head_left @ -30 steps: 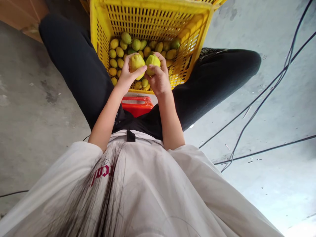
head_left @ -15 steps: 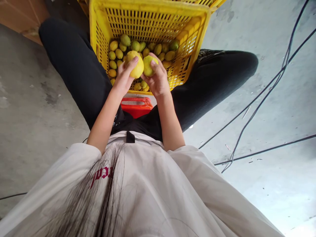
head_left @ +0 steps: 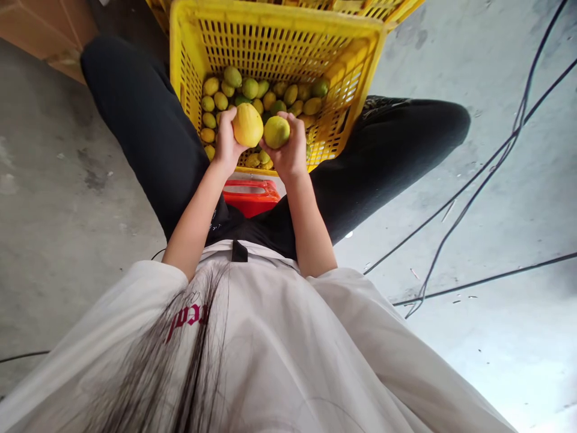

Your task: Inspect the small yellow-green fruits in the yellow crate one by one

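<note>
My left hand (head_left: 228,142) is wrapped round a large yellow lemon (head_left: 247,125), its thumb along the fruit's left side. In my right hand (head_left: 294,147) is a smaller, greener lemon (head_left: 276,132), gripped from the right with the thumb at its upper edge. The two fruits are side by side with a narrow gap between them. Both hands are over the near part of a yellow plastic crate (head_left: 288,17), above several yellow and green lemons (head_left: 312,106) lying on its bottom. My hands hide some of those lemons.
Another yellow crate (head_left: 406,11) stands behind the first. Between my legs is a red plastic stool or container (head_left: 252,204) with a handle slot. A cardboard box (head_left: 49,30) is at the far left. Dark cables (head_left: 478,179) cross the concrete floor on the right.
Both lemons have been turned in my hands. My thumbs have moved off their upper faces to the outer sides, and the fruits have come slightly apart. The camera view has shifted a little.
</note>
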Available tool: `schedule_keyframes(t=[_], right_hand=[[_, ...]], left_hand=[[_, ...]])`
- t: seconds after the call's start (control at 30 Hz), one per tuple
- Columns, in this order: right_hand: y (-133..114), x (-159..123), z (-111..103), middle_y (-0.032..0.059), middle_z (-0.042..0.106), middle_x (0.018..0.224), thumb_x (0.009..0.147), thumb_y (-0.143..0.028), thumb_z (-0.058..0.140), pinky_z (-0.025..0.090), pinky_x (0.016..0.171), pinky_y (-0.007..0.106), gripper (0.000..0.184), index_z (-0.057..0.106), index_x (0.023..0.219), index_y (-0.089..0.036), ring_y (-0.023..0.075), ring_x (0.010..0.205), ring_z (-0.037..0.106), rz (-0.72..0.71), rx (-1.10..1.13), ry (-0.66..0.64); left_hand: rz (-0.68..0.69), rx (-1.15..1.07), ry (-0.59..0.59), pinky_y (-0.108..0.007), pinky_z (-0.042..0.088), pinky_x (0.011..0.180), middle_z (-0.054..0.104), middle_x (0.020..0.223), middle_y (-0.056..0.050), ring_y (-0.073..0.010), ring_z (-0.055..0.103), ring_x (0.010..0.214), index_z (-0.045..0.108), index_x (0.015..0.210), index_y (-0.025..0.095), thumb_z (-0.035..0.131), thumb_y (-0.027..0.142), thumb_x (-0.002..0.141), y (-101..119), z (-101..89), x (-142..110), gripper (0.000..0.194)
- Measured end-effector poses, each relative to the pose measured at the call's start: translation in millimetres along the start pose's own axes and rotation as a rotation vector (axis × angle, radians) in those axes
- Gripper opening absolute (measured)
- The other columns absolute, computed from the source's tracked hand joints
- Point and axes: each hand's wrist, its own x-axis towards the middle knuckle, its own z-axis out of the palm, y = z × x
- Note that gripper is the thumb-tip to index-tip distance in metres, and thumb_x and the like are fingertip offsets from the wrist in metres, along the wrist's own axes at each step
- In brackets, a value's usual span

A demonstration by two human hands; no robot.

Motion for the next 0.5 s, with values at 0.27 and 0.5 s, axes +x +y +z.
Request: schedule_keyframes(t=[0.27, 0.5], right_hand=[[-7, -1, 7, -0.0102, 0.080, 0.127, 0.067, -0.068, 0.078, 0.065, 0.101, 0.055, 0.040, 0.068, 0.101, -0.050, 0.0315, 0.156, 0.057, -0.152, 0.037, 0.167], [-2, -9, 10, -0.0082, 0.083, 0.120, 0.071, -0.061, 0.089, 0.060, 0.118, 0.053, 0.040, 0.066, 0.100, -0.045, 0.0271, 0.160, 0.049, -0.139, 0.055, 0.063]], left_hand=[[0.101, 0.076, -0.078, -0.037, 0.041, 0.137, 0.078, 0.145, 0.006, -0.0230, 0.043, 0.169, 0.065, 0.144, 0.034, 0.051, 0.029, 0.117, -9, -1.3, -1, 0.031], [0.050, 0.046, -0.147, -0.038, 0.016, 0.147, 0.086, 0.131, 0.011, -0.0229, 0.017, 0.180, 0.054, 0.163, 0.046, 0.044, 0.065, 0.112, -12, -8.3, 1, 0.055]])
